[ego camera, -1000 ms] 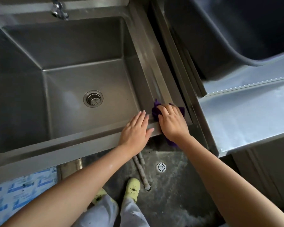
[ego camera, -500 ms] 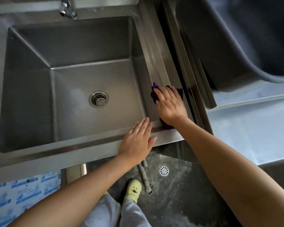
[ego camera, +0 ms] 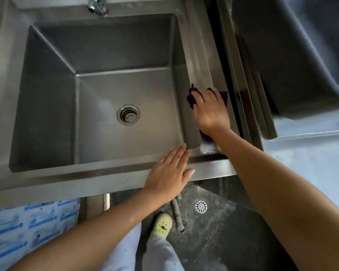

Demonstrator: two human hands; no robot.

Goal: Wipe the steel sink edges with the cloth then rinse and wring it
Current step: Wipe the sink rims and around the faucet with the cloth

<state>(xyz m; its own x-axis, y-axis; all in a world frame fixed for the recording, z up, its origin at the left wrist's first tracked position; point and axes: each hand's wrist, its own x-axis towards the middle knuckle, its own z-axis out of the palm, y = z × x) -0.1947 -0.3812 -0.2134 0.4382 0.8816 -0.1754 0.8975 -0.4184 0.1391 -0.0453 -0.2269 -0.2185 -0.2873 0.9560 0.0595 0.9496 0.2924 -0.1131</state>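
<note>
A square steel sink (ego camera: 201, 61) fills the upper left, with a round drain (ego camera: 128, 114) in its floor and a tap (ego camera: 97, 5) at the back. My right hand (ego camera: 209, 110) presses a dark purple cloth (ego camera: 190, 98) flat on the sink's right edge, about halfway along it. Most of the cloth is hidden under the palm; bits show at the fingertips and by the wrist. My left hand (ego camera: 169, 174) lies flat, fingers together, on the front rim near the right corner, holding nothing.
A second steel unit with a large dark basin (ego camera: 294, 55) stands right of the sink across a narrow gap. Its flat counter (ego camera: 311, 159) runs along the right. Below are a dark floor with a round floor drain (ego camera: 201, 206), a hose and my shoe (ego camera: 162, 224).
My right hand has slid the cloth from the front right corner away along the sink's right edge. The left hand has stayed on the front rim. The view has shifted slightly.
</note>
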